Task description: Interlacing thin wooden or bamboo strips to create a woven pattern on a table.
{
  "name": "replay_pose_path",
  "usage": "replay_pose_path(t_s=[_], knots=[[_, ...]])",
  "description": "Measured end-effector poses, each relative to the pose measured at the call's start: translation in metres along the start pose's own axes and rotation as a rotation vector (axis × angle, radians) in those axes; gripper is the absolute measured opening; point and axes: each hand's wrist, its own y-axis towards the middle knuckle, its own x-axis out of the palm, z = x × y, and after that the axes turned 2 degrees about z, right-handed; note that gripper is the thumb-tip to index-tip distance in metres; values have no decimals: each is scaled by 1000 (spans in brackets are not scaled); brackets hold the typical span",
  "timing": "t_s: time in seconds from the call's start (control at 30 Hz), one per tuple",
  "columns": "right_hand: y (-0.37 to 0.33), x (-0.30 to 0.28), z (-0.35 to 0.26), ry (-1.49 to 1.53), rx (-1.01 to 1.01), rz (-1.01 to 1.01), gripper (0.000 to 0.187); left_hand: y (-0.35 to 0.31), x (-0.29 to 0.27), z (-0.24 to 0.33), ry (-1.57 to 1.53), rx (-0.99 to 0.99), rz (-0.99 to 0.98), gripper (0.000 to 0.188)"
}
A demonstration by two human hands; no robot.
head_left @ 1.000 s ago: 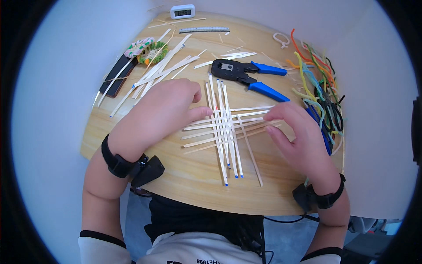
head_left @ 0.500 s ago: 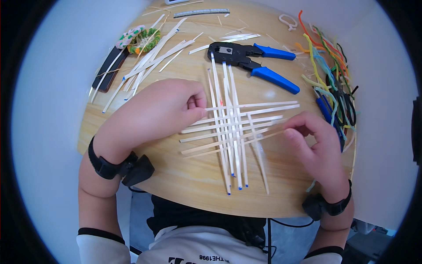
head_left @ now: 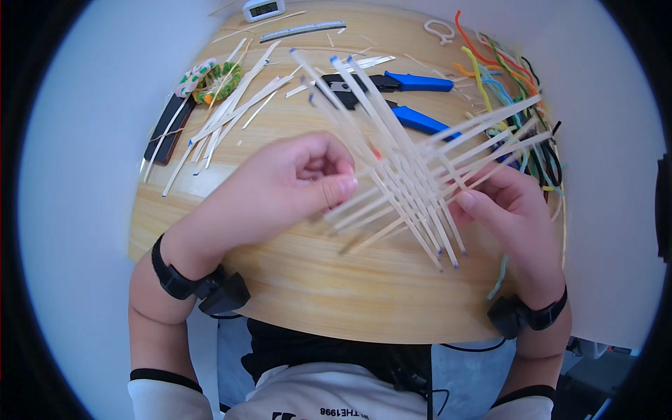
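A loose lattice of pale flat strips [head_left: 406, 168], some with blue tips, is lifted and tilted above the table, blurred by motion. My right hand [head_left: 507, 210] pinches the strips at the lattice's right side between thumb and fingers. At its left edge my left hand [head_left: 308, 178] has thumb and forefinger pressed together by a strip end; the exact grip is smeared. Behind the lattice lies a black crimping tool with blue handles [head_left: 420, 82], partly covered by the strips.
More loose strips [head_left: 234, 105] lie at the left, beside a dark bar [head_left: 166, 129] and a coiled green-and-white cord bundle [head_left: 217, 80]. A ruler [head_left: 302, 31] and a small white digital clock [head_left: 264, 8] are at the back. Colourful fuzzy stems [head_left: 500, 87] pile up at the right edge.
The lattice has been raised off the table and turned counterclockwise, its blue-tipped lower ends swinging right. Both hands moved with it, my left a little right and down. The view has shifted slightly.
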Motion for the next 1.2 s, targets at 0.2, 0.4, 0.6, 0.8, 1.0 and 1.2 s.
replay_pose_path(t_s=[0.2,0.4,0.6,0.8,1.0,1.2], knots=[[-2,5,-7,-32,21,-37,13,1,3,-9,124,177,-195,51],[-10,14,-9,-58,13,-79,14,9,18,-7,-44,151,-174,45],[-9,17,-9,-60,15,-91,16,4,22,-9,-18,135,4,29],[-10,10,-14,-83,22,13,13,4,23,-9,-16,123,168,21],[-18,18,-14,-167,-38,53,8,2,31,-16,13,264,295,22],[-17,21,-11,-148,-67,57,8,1,29,-14,23,276,265,21]])
